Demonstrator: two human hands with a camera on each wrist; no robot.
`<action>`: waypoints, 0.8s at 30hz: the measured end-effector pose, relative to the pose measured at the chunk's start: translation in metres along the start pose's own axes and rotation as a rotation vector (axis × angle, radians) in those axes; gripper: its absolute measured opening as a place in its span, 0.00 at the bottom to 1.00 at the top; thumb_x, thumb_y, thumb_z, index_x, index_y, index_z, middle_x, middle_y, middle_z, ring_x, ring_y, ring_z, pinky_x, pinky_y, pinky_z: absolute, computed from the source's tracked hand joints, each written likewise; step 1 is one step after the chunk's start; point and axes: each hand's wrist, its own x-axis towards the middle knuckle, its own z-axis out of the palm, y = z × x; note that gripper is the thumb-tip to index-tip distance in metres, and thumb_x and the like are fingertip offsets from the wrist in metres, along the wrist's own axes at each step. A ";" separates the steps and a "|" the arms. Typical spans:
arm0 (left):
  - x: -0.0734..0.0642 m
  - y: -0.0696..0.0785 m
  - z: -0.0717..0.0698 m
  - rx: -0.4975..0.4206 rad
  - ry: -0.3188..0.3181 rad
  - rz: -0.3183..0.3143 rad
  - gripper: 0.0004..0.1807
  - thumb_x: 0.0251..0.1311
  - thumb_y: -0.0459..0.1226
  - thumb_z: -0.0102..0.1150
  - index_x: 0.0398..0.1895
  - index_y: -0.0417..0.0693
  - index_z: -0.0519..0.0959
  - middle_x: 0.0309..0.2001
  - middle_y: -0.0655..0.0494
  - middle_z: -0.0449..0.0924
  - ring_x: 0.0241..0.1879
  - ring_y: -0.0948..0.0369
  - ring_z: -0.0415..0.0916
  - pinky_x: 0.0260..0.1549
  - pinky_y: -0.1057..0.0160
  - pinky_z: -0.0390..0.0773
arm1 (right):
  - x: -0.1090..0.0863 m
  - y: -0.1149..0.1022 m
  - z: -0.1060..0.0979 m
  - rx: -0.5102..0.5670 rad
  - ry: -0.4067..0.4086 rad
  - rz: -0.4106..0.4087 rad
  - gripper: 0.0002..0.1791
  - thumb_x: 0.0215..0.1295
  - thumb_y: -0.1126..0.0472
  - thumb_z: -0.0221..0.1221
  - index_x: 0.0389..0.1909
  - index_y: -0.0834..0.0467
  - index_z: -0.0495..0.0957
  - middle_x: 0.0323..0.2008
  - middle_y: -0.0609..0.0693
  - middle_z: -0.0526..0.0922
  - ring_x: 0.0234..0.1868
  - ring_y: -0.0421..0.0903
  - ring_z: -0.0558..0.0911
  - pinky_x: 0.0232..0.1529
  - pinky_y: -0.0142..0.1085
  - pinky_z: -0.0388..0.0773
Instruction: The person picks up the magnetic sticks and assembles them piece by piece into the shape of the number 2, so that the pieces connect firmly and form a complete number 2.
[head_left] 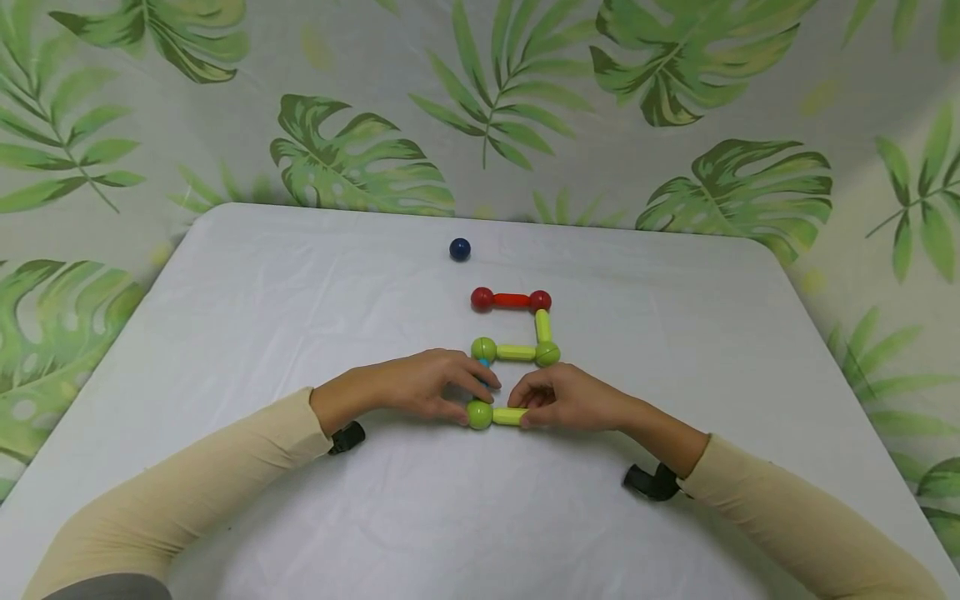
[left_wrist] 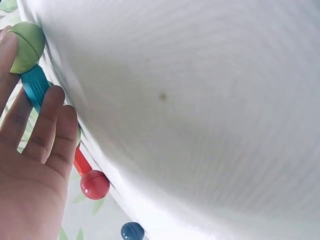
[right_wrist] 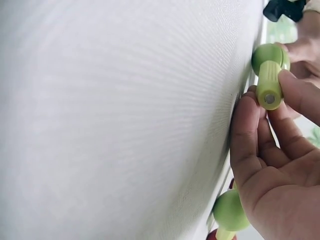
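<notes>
My left hand [head_left: 423,383] holds the nearest green ball [head_left: 480,415] between thumb and fingers. A blue rod [left_wrist: 35,86], partly hidden by those fingers, runs from this ball toward another green ball [head_left: 483,349]. With thumb and fingers, my right hand [head_left: 577,398] pinches a yellow-green rod [right_wrist: 270,85] whose far end meets the nearest ball; its free end shows a silver disc. Farther on, a yellow-green rod [head_left: 516,352] leads to a third green ball [head_left: 547,353]. From there an upright-running yellow-green rod [head_left: 543,326] reaches a red ball [head_left: 540,301], joined by a red rod [head_left: 512,300] to another red ball [head_left: 482,299].
A loose dark blue ball [head_left: 460,249] lies near the far edge of the white-covered table [head_left: 337,250]. Behind it hangs a leaf-printed cloth [head_left: 525,192]. Black straps with small devices [head_left: 651,482] sit at both wrists.
</notes>
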 end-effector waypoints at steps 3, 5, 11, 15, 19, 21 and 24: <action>0.000 0.000 0.000 0.000 0.001 0.003 0.19 0.59 0.38 0.68 0.55 0.49 0.83 0.64 0.54 0.77 0.66 0.55 0.72 0.67 0.53 0.70 | 0.000 0.000 0.000 -0.002 -0.002 0.003 0.09 0.61 0.61 0.67 0.43 0.55 0.84 0.37 0.46 0.85 0.37 0.41 0.79 0.42 0.27 0.79; 0.000 0.000 0.000 -0.002 0.003 0.004 0.19 0.59 0.38 0.68 0.55 0.49 0.83 0.64 0.54 0.77 0.66 0.55 0.72 0.67 0.53 0.70 | 0.000 0.000 0.000 -0.004 -0.002 0.003 0.09 0.61 0.61 0.67 0.43 0.55 0.84 0.37 0.46 0.85 0.37 0.41 0.79 0.42 0.27 0.79; -0.001 0.001 0.001 -0.004 -0.001 -0.020 0.19 0.59 0.38 0.68 0.55 0.49 0.83 0.63 0.54 0.78 0.66 0.55 0.72 0.67 0.52 0.69 | 0.002 0.001 0.001 0.010 -0.009 -0.003 0.09 0.61 0.61 0.67 0.43 0.55 0.84 0.38 0.47 0.85 0.38 0.41 0.79 0.42 0.28 0.79; -0.002 0.002 0.001 -0.003 -0.003 -0.034 0.18 0.59 0.37 0.68 0.54 0.49 0.83 0.63 0.55 0.78 0.65 0.55 0.72 0.68 0.52 0.69 | 0.002 0.000 0.001 0.015 -0.010 -0.001 0.09 0.62 0.61 0.67 0.43 0.55 0.84 0.37 0.47 0.85 0.38 0.41 0.79 0.42 0.28 0.79; 0.000 0.004 0.001 -0.007 -0.001 -0.034 0.18 0.59 0.38 0.67 0.53 0.51 0.83 0.63 0.55 0.78 0.65 0.55 0.72 0.68 0.52 0.69 | 0.001 -0.001 0.000 0.010 -0.004 0.008 0.09 0.62 0.61 0.67 0.42 0.54 0.84 0.36 0.47 0.84 0.37 0.41 0.79 0.42 0.28 0.79; 0.000 0.004 0.001 -0.007 -0.002 -0.034 0.18 0.59 0.38 0.67 0.53 0.51 0.83 0.63 0.56 0.78 0.65 0.55 0.72 0.68 0.52 0.69 | 0.000 -0.001 0.000 0.011 -0.009 0.005 0.09 0.62 0.61 0.67 0.43 0.55 0.84 0.37 0.47 0.84 0.37 0.41 0.79 0.42 0.28 0.79; 0.001 0.003 0.002 0.002 -0.003 -0.025 0.17 0.60 0.38 0.67 0.53 0.51 0.83 0.63 0.55 0.78 0.64 0.55 0.72 0.67 0.52 0.69 | -0.001 -0.003 -0.005 -0.033 -0.039 -0.013 0.10 0.63 0.60 0.66 0.45 0.54 0.83 0.39 0.46 0.84 0.38 0.40 0.79 0.43 0.28 0.79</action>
